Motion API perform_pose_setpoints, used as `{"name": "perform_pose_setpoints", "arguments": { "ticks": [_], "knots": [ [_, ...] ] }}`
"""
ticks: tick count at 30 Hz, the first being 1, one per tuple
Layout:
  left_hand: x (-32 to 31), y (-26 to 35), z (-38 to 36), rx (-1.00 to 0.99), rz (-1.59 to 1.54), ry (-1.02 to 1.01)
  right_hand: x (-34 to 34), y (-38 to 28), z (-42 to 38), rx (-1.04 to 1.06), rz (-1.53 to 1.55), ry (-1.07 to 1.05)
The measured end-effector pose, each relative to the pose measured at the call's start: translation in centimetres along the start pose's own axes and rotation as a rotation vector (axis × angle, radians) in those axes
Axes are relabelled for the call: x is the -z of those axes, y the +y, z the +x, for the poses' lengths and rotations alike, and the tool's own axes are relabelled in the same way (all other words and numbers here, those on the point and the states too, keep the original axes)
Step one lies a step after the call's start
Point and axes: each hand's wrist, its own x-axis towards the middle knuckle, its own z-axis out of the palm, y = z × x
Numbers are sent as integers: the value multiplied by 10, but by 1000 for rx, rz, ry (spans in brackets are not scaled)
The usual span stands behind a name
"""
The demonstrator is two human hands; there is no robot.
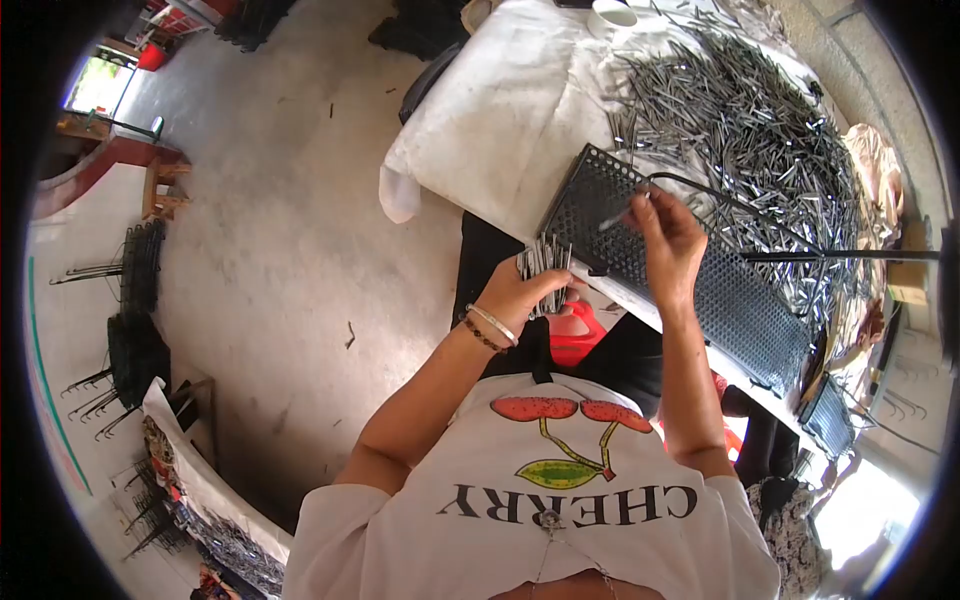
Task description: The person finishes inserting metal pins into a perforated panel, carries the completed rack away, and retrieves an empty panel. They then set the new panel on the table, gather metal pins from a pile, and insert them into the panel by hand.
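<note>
Both arms reach forward from the shoulders, elbows bent. The left forearm (435, 390) slants inward, and the left hand (525, 290) sits just outside the tabletop's (500, 130) near edge, its back partly upward, thumb laid across, fingers curled in a grip and mostly hidden. The right forearm (690, 370) runs straighter and crosses that edge. The right hand (668, 235) hovers inside it, wrist slightly flexed, thumb and forefinger pinched together, their tips blurred.

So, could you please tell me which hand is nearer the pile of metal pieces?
Right. The right hand is over the black perforated tray, beside the pile; the left hand is farther away, outside the tray's edge.
</note>
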Motion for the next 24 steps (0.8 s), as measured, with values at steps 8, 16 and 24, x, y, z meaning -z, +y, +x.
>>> {"name": "perform_pose_setpoints", "arguments": {
  "ticks": [8, 16, 24],
  "knots": [
    [-6, -1, 14, 25, 6, -15, -15, 21, 66, 295, -198, 66],
    [-19, 7, 20, 64, -43, 45, -22, 29, 78, 378, -359, 14],
    [-18, 0, 29, 32, -162, 18, -26, 40, 76, 603, -545, -51]
  ]
}}
